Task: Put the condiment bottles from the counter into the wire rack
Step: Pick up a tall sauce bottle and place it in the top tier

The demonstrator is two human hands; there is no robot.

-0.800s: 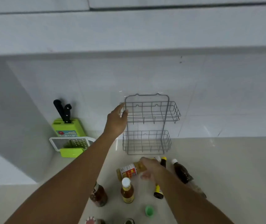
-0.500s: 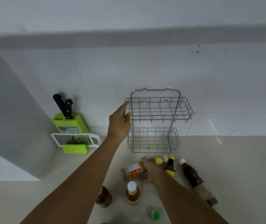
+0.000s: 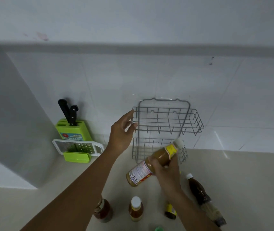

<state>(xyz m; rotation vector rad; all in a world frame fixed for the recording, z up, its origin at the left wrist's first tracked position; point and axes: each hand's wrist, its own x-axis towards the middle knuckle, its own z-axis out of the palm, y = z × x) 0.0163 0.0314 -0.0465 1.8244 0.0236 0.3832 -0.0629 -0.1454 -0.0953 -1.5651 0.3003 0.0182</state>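
Observation:
A grey two-tier wire rack (image 3: 193, 120) hangs on the tiled wall, both shelves empty. My left hand (image 3: 122, 132) touches its upper left corner with fingers spread. My right hand (image 3: 166, 170) grips a tan sauce bottle (image 3: 142, 170) with a white cap, lifted off the counter and tilted toward the lower shelf. On the counter stand an orange-sauce bottle (image 3: 136, 209) and a red-sauce bottle (image 3: 103, 211). A dark bottle with a yellow label (image 3: 170, 212) is partly hidden by my right forearm. A long brown bottle (image 3: 197, 190) lies on its side at the right.
A green knife block (image 3: 71, 129) with two black-handled knives stands left of the rack, with a white grater on a green tray (image 3: 77, 150) in front of it. A green cap (image 3: 158, 228) sits at the bottom edge. A wall corner juts out at the left.
My right hand has lifted the tan sauce bottle off the counter and raised it toward the rack's lower shelf. My left hand stays at the rack's upper left corner.

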